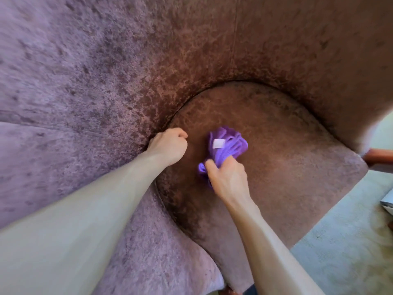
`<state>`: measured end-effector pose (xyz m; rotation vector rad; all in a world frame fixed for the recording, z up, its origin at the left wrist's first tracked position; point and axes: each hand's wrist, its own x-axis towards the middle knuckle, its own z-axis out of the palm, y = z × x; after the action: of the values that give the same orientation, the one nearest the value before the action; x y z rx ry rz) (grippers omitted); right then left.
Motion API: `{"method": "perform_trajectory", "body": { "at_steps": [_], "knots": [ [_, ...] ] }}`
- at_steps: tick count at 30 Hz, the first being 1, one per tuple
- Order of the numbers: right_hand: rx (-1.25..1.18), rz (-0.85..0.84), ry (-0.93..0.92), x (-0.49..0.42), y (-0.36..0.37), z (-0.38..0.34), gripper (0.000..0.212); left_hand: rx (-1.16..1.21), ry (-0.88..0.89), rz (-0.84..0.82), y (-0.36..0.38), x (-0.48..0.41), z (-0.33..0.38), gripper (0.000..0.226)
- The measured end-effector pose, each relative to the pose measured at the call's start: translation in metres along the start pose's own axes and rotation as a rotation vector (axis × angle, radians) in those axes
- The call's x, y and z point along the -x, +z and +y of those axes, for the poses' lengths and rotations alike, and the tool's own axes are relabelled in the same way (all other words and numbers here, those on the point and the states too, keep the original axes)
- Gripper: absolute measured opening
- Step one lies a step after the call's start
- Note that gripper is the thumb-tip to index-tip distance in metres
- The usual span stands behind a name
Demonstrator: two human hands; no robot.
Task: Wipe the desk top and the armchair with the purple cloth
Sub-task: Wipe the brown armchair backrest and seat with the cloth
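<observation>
The armchair [287,158] fills the head view, covered in mottled mauve-brown velvet, with its seat cushion in the middle and its curved back and arm wrapping around. The purple cloth [228,146] is bunched up on the seat, a white label showing on top. My right hand [227,177] grips the cloth's near end and presses it onto the cushion. My left hand [169,145] is curled into a fist with nothing visible in it, resting at the seam where the seat meets the left arm. The desk is out of view.
A wooden chair leg or rail [380,157] sticks out at the right edge. Pale patterned carpet [340,248] lies at the lower right, with a white object [388,202] at the far right border.
</observation>
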<state>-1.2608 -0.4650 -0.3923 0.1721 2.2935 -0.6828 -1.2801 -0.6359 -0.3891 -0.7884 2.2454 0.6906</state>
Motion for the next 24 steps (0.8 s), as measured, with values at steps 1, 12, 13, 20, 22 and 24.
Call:
{"method": "perform_trajectory", "body": {
  "at_steps": [1, 12, 13, 20, 22, 24],
  "knots": [
    [0.103, -0.058, -0.094, -0.002, 0.007, -0.006, 0.035, 0.043, -0.017, 0.011, -0.003, -0.003, 0.001, 0.039],
    [0.533, -0.744, -0.178, 0.058, 0.030, 0.023, 0.038, -0.088, 0.104, -0.251, 0.011, 0.042, -0.005, 0.043],
    [0.475, -0.701, -0.194, 0.060, 0.021, 0.026, 0.031, -0.070, 0.080, -0.253, 0.011, 0.046, -0.003, 0.044],
    [0.192, -0.282, -0.487, 0.079, -0.063, -0.005, 0.059, 0.408, -0.047, -0.415, -0.029, 0.088, 0.030, 0.068],
    [0.222, -0.241, -0.604, 0.086, -0.099, -0.020, 0.057, 0.669, -0.001, -0.437, -0.052, 0.102, 0.041, 0.034],
    [0.254, -0.227, -0.708, 0.097, -0.138, -0.033, 0.050, 0.743, 0.102, -0.393, -0.079, 0.117, 0.052, 0.036]
  ]
}}
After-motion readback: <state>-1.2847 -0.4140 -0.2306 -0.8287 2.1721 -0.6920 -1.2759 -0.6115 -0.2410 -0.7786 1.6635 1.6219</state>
